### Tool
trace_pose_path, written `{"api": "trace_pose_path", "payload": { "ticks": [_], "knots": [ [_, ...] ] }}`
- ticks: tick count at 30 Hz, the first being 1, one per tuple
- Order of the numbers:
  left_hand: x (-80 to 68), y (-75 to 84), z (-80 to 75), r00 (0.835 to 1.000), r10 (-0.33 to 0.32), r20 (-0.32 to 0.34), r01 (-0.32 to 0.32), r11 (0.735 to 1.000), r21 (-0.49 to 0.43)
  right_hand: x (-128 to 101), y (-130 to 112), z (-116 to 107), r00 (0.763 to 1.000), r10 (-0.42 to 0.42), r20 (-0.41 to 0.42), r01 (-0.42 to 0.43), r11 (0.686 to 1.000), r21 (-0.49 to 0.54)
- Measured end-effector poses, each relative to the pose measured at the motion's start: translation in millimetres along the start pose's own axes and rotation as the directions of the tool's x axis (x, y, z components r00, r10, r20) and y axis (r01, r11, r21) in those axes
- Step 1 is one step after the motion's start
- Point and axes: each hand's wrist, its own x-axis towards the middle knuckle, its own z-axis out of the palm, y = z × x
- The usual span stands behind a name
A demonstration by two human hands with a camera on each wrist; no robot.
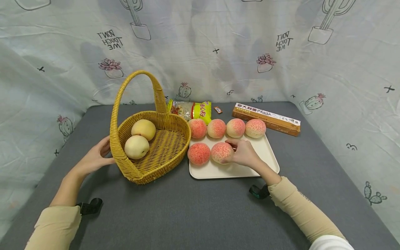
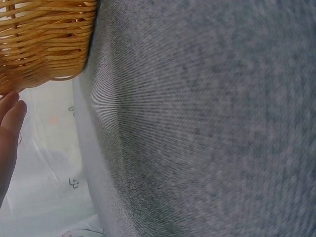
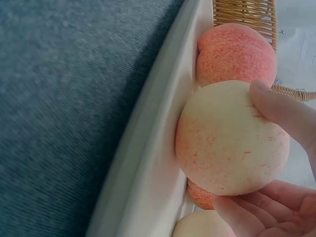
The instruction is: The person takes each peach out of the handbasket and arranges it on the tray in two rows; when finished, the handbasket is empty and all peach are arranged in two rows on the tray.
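My right hand [image 1: 245,152] holds a pink-speckled peach [image 1: 222,153] at the front of a cream tray [image 1: 237,171], thumb on one side and fingers on the other. In the right wrist view, this peach [image 3: 232,138] shows its pale side, with a pinker peach [image 3: 237,54] beside it. Another peach [image 1: 199,153] sits to its left on the tray, and a row of several peaches [image 1: 216,128] lines the back. My left hand [image 1: 93,156] touches the left end of a yellow wicker basket [image 1: 168,166], its fingertips [image 2: 15,111] at the weave. Two pale yellow round fruits [image 1: 136,147] lie inside.
Behind the basket and tray lies a yellow-green food packet [image 1: 201,110], with a small orange sachet [image 1: 218,109] near it. A long pasta box [image 1: 265,118] lies behind the tray on the right. The basket's tall handle [image 1: 115,111] arches above it. A patterned curtain [image 1: 200,52] hangs behind the grey table [image 1: 187,215].
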Motion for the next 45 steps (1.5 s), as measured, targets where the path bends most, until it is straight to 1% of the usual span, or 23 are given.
{"api": "trace_pose_path", "payload": {
  "ticks": [3, 6, 9, 11, 14, 18, 22, 26, 29, 33, 35, 38, 42, 45],
  "knots": [
    [-0.6, 0.5, -0.7, 1.0, -0.004, -0.003, 0.004, 1.0, 0.001, -0.8, -0.8, 0.3, 1.0, -0.003, 0.003, 0.003, 1.0, 0.017],
    [-0.5, 1.2, -1.2, 1.0, -0.01, -0.004, 0.01, 1.0, 0.005, -0.4, -1.2, -0.3, 1.0, -0.018, 0.009, 0.018, 1.0, -0.01],
    [-0.2, 0.7, -0.7, 1.0, -0.003, -0.003, 0.003, 1.0, 0.005, 0.1, -2.1, -2.6, 0.999, -0.016, 0.028, 0.017, 0.999, -0.03],
    [-0.6, -0.1, 0.0, 1.0, 0.009, -0.004, -0.009, 1.0, 0.003, 0.9, -2.8, -4.5, 0.999, -0.009, 0.039, 0.01, 0.999, -0.03],
    [-2.1, -1.3, 0.8, 1.0, 0.024, -0.006, -0.024, 1.0, -0.007, 2.1, -5.7, -7.3, 0.999, -0.025, 0.04, 0.026, 1.0, -0.018],
    [-3.4, -2.7, 1.6, 0.999, 0.032, -0.005, -0.032, 0.999, -0.015, 4.7, -11.6, -10.7, 0.998, -0.043, 0.037, 0.042, 0.999, 0.024],
    [-3.2, -2.7, 2.0, 1.0, 0.021, -0.003, -0.022, 1.0, -0.012, 9.1, -20.8, -13.3, 0.999, -0.019, 0.042, 0.015, 0.994, 0.107],
    [-2.5, -1.8, 1.4, 1.0, 0.014, -0.003, -0.014, 1.0, -0.004, 14.2, -35.9, -12.9, 0.999, -0.012, 0.051, 0.003, 0.983, 0.186],
    [-1.4, -1.2, 0.4, 1.0, 0.013, 0.003, -0.013, 1.0, -0.004, 17.2, -48.3, -9.0, 0.997, -0.019, 0.073, -0.001, 0.966, 0.258],
    [0.7, 0.0, -1.2, 1.0, 0.023, 0.005, -0.023, 1.0, 0.0, 22.4, -66.5, 0.1, 0.992, -0.062, 0.112, 0.023, 0.947, 0.32],
    [1.5, 0.2, -1.5, 0.999, 0.032, 0.002, -0.032, 0.999, 0.005, 26.9, -76.8, 5.5, 0.988, -0.091, 0.125, 0.047, 0.945, 0.324],
    [0.9, 0.3, -2.0, 1.0, 0.031, 0.0, -0.031, 1.0, -0.001, 35.4, -93.1, 15.1, 0.982, -0.112, 0.155, 0.057, 0.945, 0.322],
    [-0.7, -0.9, -1.3, 0.999, 0.032, 0.002, -0.032, 0.999, -0.012, 44.2, -115.7, 26.7, 0.971, -0.113, 0.212, 0.05, 0.958, 0.282],
    [-1.6, -1.5, -0.5, 0.999, 0.035, 0.001, -0.035, 0.999, -0.011, 49.7, -129.7, 35.2, 0.961, -0.138, 0.239, 0.082, 0.969, 0.232]
  ]
}}
